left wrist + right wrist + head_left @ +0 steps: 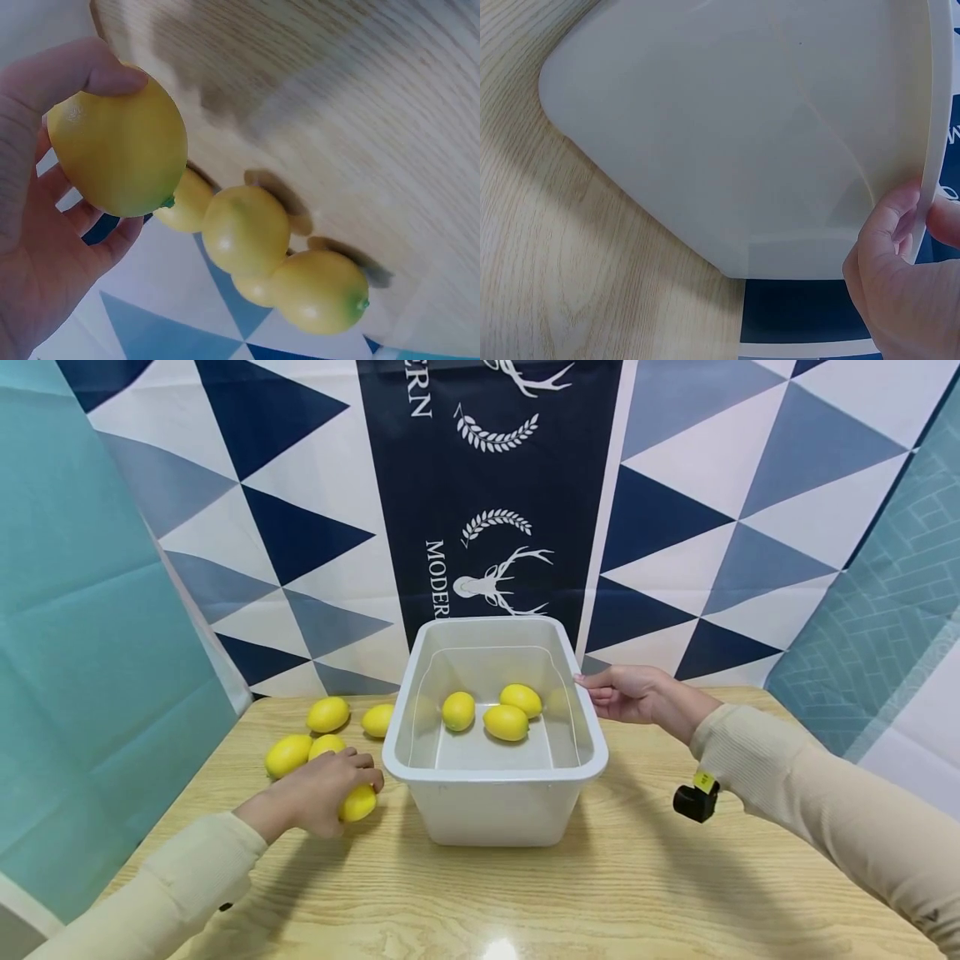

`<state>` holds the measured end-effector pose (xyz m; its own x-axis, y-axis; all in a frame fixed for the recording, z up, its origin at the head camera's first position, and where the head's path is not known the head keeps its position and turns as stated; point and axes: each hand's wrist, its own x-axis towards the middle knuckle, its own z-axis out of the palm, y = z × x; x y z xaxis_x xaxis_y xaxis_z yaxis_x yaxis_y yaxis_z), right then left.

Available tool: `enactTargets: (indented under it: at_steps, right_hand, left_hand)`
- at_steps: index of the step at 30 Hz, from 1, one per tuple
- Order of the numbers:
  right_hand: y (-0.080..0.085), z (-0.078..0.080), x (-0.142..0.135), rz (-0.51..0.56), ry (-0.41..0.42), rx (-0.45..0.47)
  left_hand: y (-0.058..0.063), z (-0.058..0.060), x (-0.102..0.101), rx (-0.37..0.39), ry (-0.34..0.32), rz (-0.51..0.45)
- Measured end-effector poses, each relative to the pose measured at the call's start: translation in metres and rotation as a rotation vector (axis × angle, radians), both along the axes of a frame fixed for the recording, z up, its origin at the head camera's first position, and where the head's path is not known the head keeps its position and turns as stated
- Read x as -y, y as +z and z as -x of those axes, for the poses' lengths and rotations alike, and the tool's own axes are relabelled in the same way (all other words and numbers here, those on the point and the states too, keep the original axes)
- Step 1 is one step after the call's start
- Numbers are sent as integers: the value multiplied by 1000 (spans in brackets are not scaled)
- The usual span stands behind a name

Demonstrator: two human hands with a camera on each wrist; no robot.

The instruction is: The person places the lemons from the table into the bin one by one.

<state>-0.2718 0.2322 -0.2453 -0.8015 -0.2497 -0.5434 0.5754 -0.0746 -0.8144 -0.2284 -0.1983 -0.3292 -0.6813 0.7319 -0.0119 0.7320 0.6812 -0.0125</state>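
Observation:
My left hand point(324, 789) grips a yellow lemon point(120, 146), thumb over one side and fingers curled behind it, left of the white plastic bin point(495, 810). In the left wrist view the lemon's green stem tip points away from the palm. My right hand point(630, 693) pinches the right rim of the bin, with the thumb on one side of the lip and fingers under it in the right wrist view. Inside the bin lie three lemons: one lemon point(458, 711) to the left, another lemon point(521, 699) at the back right and a lemon point(506, 723) in front of it.
Several loose lemons point(327, 714) lie on the wooden table point(480, 902) behind the left hand, one lemon point(377, 720) close to the bin's left wall. A patterned cloth point(300, 527) hangs along the table's back edge. A small black camera point(696, 802) sticks out from the right sleeve.

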Motion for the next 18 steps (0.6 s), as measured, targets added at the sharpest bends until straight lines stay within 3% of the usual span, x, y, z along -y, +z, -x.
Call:
enactTargets:
  at_steps: [10,18]
  right_hand:
    - [0,0,-1,0,12,-4]
    - [1,0,0,-6,27,-17]
  left_hand:
    - [10,-6,4,-50,-34,-15]
    - [23,-11,4,-81,-16,-5]
